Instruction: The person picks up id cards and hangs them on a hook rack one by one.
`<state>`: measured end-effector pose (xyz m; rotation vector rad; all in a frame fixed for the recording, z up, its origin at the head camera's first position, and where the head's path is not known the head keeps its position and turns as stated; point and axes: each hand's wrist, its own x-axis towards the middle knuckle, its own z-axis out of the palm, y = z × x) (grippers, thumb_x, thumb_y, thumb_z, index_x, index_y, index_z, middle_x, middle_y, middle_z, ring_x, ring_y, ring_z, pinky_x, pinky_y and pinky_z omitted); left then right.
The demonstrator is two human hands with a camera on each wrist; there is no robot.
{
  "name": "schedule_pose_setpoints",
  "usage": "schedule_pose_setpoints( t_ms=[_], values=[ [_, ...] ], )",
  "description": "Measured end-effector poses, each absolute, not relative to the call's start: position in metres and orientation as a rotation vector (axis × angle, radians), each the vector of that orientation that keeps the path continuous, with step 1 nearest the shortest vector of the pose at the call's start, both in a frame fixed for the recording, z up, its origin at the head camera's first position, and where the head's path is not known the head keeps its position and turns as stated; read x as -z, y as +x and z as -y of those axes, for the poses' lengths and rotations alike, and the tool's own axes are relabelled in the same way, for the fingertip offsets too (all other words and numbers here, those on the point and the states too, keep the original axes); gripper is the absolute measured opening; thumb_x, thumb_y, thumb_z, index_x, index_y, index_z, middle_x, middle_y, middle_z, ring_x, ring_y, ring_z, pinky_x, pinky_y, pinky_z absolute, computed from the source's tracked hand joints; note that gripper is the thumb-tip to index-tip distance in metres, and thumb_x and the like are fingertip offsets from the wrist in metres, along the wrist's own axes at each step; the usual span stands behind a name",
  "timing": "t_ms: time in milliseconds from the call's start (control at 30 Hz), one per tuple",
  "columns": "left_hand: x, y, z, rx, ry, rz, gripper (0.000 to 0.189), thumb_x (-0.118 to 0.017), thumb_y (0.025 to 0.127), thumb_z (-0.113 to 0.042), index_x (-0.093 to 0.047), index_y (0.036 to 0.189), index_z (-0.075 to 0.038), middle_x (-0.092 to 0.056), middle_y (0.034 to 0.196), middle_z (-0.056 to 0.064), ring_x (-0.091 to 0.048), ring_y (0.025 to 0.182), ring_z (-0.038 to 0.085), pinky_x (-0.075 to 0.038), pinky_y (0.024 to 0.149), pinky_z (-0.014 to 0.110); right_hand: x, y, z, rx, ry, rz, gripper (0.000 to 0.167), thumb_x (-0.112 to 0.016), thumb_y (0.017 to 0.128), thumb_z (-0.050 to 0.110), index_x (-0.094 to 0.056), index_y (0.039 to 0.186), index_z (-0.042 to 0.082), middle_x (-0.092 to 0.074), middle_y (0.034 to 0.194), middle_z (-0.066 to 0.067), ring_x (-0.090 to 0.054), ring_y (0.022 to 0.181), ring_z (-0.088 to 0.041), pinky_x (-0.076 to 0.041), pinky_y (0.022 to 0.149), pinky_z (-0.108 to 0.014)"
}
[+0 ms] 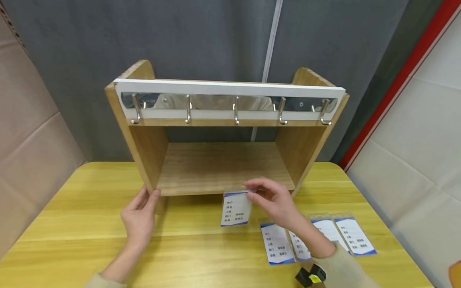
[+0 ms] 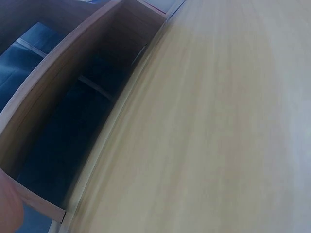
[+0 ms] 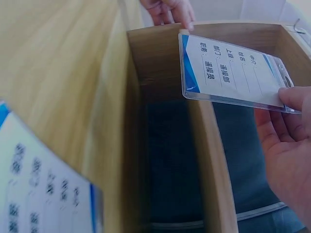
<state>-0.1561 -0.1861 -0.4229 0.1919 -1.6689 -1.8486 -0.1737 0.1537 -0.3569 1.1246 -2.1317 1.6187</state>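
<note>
Right hand is up off the table, thumb and fingertips pinching the top edge of a badge card, a clear sleeve with a blue-trimmed white insert and printed lines. The card hangs in the air just in front of the near edge of the wooden shelf unit, close to the middle of its opening. The right wrist view shows the same card held flat by the fingers at its end, with the shelf's side panel behind it.

Over on the left, the left hand has its fingers straight and relaxed, fingertips resting against the near left corner of the shelf unit, holding nothing. The left wrist view catches only the shelf frame and bare tabletop.

Across the top of the shelf runs a white rail with five metal hooks, all bare. On the table to the right, near the right forearm, lie four more badge cards in a row, partly hidden by the sleeve
</note>
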Motion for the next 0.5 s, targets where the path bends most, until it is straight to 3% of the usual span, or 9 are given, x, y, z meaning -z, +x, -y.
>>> schedule_pose_setpoints(
  t_ms=[133, 500],
  values=[
    [0.422, -0.157, 0.187, 1.861, 0.179, 1.653, 0.040, -0.075, 0.093, -0.001, -0.063, 0.131, 0.002, -0.062, 0.127, 0.018, -0.069, 0.102, -0.002, -0.057, 0.091, 0.021, 0.348, -0.174, -0.147, -1.634, 1.110, 2.092, 0.029, -0.066, 0.092, -0.016, -0.066, 0.120, -0.007, -0.067, 0.109, -0.027, -0.063, 0.098, -0.016, -0.062, 0.078, -0.020],
    [0.422, -0.157, 0.188, 1.857, 0.181, 1.662, 0.039, -0.076, 0.093, -0.002, -0.065, 0.130, 0.001, -0.066, 0.125, 0.010, -0.069, 0.101, -0.002, -0.057, 0.090, 0.020, 0.330, -0.177, -0.121, -1.673, 1.115, 1.908, 0.030, -0.066, 0.090, -0.019, -0.066, 0.119, -0.010, -0.070, 0.115, -0.017, -0.065, 0.103, -0.017, -0.062, 0.089, -0.025]
  ],
)
